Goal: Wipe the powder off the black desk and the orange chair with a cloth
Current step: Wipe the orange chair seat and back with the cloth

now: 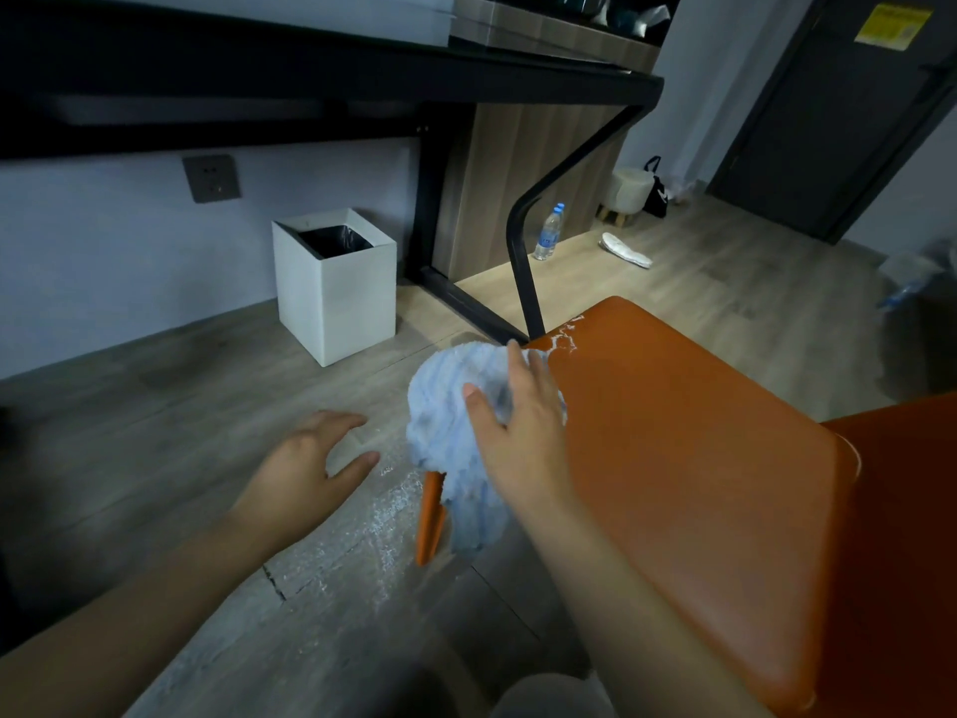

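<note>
Powdery floor (331, 562), orange chair (673, 432) cropped right, right hand (518, 417) clutching cloth (445, 406) over its corner, left hand (316, 453) spread

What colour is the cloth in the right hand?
Light blue cloth, fluffy; the head view shows it.

One wide-angle camera, worn on the head, looks forward and down from what seems to be below desk (310, 70) height. Close to it, the left hand (310, 453) sits lower middle and the right hand (518, 427) holds a cloth (445, 422) at centre. The chair (699, 458) fills the lower right, nearest the camera.
</note>
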The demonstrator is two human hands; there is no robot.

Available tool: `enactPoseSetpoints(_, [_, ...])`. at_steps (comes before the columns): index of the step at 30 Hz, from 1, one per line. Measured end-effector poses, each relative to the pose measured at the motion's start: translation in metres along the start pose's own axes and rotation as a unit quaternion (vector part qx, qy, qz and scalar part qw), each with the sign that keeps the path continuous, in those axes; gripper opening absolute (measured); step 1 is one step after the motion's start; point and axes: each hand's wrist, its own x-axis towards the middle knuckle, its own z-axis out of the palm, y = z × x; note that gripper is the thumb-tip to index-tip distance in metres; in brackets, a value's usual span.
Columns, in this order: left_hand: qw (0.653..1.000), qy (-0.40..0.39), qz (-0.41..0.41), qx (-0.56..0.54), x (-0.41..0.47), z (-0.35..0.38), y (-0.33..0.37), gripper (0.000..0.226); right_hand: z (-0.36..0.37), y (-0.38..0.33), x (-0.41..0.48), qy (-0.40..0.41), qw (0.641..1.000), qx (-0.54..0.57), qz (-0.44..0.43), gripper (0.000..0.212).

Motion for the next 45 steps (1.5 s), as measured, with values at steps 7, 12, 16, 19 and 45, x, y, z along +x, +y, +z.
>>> enactPoseSetpoints(7, [0.995,0.001,0.085,-0.050,0.023,0.014,0.074,0.094,-0.047,0.061,-0.020,0.060,0.997,0.003,0.050,0.053])
enactPoseSetpoints(12, [0.986,-0.108,0.091,0.090,0.048,0.045,0.100,0.085,-0.059,0.114,-0.004,0.056,0.987,-0.105,0.110,0.049])
enactPoseSetpoints(16, [0.988,-0.095,0.069,0.106,0.055,0.057,0.106,0.080,-0.067,0.140,0.016,0.027,0.977,-0.176,0.116,0.050])
enactPoseSetpoints(19, [0.984,-0.104,0.065,0.133,0.060,0.058,0.109,0.079,-0.078,0.155,0.037,0.003,0.966,-0.228,0.118,0.052])
enactPoseSetpoints(45, [0.978,-0.047,0.199,0.038,0.214,0.041,0.196,0.010,-0.075,0.191,0.087,0.002,0.969,-0.231,0.094,0.057])
